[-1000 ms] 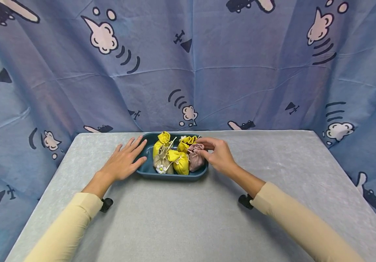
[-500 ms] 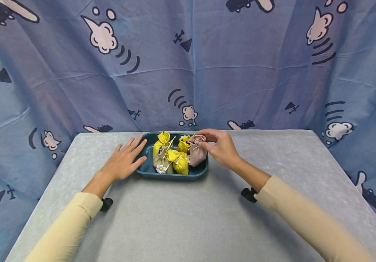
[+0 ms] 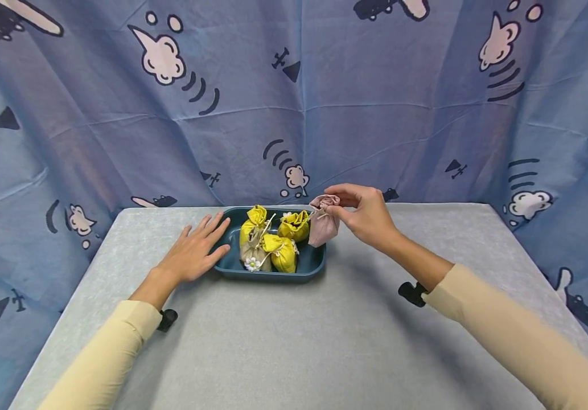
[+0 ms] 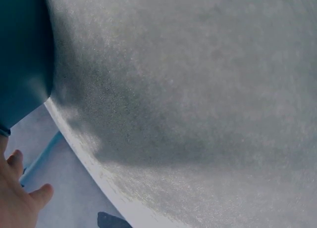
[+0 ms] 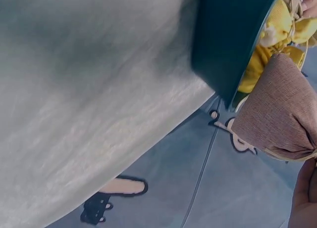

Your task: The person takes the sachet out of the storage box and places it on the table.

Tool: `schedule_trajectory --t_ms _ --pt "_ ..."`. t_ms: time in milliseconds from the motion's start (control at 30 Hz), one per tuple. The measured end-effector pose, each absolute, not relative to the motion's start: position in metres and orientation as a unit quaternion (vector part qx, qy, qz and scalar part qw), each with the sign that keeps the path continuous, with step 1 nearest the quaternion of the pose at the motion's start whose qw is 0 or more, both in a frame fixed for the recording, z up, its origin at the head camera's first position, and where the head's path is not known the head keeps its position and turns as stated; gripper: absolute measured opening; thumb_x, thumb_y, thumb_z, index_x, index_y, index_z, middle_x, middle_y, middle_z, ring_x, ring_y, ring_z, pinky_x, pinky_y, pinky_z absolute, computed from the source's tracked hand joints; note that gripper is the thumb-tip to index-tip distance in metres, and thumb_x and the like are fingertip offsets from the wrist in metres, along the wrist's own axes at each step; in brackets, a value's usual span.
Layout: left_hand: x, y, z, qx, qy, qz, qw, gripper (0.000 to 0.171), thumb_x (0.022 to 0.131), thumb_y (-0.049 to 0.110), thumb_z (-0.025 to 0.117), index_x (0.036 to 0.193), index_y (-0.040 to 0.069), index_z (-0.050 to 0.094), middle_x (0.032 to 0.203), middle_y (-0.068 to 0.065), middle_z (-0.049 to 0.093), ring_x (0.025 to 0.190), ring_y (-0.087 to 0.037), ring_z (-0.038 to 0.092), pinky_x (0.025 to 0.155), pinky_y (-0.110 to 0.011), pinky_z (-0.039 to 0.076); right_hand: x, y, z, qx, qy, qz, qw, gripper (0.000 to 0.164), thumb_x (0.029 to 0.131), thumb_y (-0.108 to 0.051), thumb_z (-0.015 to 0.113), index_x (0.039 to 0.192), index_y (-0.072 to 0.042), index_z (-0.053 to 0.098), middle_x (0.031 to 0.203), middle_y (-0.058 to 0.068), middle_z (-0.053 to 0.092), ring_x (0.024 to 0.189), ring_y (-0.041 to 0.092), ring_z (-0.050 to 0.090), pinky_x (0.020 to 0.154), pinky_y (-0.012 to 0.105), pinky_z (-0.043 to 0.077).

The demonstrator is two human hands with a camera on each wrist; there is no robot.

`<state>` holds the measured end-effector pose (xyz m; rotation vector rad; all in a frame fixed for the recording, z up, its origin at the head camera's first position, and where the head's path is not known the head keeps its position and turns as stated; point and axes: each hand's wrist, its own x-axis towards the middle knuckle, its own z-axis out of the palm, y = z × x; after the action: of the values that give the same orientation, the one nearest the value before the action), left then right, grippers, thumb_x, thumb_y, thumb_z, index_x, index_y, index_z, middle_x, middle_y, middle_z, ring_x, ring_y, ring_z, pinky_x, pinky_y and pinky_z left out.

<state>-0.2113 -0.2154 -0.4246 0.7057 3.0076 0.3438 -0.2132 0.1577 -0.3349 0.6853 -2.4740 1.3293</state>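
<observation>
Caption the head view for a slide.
Right hand holds a pinkish cloth drawstring pouch by its top; left hand rests at a rounded teal tray.

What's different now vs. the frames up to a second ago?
The right hand, already pinching the dusty-pink drawstring pouch by its gathered top, has lifted it up and to the right, from inside the blue-green tray to above its right end. More of the back-right yellow pouch now shows. Nothing was let go. Unchanged: left hand at the tray's left end, the tray, the other pouches.
</observation>
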Motion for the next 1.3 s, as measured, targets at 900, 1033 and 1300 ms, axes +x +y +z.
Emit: schedule_trajectory --t_ms 900,1033,1300 --pt "-0.212 -0.217 -0.425 0.233 0.965 0.120 0.015 0.067 0.105 0.044 0.044 0.160 0.014 0.021 0.167 -0.009 0.012 0.151 -0.038 0.013 0.113 -0.069 0.015 -0.212 0.263 -0.356 0.142 -0.887 0.395 0.191 0.026 0.086 0.004 0.074 0.112 0.003 0.073 0.100 0.020 0.073 0.080 -0.011 0.060 0.069 0.007 0.048" --pt "-0.211 -0.216 -0.424 0.233 0.965 0.120 0.017 0.067 0.105 0.043 0.044 0.161 0.015 0.019 0.167 -0.008 0.011 0.151 -0.037 0.012 0.113 -0.069 0.014 -0.210 0.270 -0.362 0.138 -0.890 0.393 0.186 0.024 0.087 0.003 0.073 0.111 0.003 0.074 0.098 0.021 0.073 0.078 -0.010 0.061 0.064 0.008 0.048" --pt "-0.211 -0.217 -0.424 0.230 0.966 0.120 0.016 0.067 0.105 0.043 0.045 0.160 0.013 0.022 0.167 -0.009 0.012 0.151 -0.037 0.013 0.113 -0.069 0.015 -0.209 0.278 -0.375 0.125 -0.901 0.375 0.178 0.024 0.088 0.001 0.074 0.112 0.004 0.073 0.098 0.022 0.073 0.079 -0.011 0.057 0.068 0.005 0.045"
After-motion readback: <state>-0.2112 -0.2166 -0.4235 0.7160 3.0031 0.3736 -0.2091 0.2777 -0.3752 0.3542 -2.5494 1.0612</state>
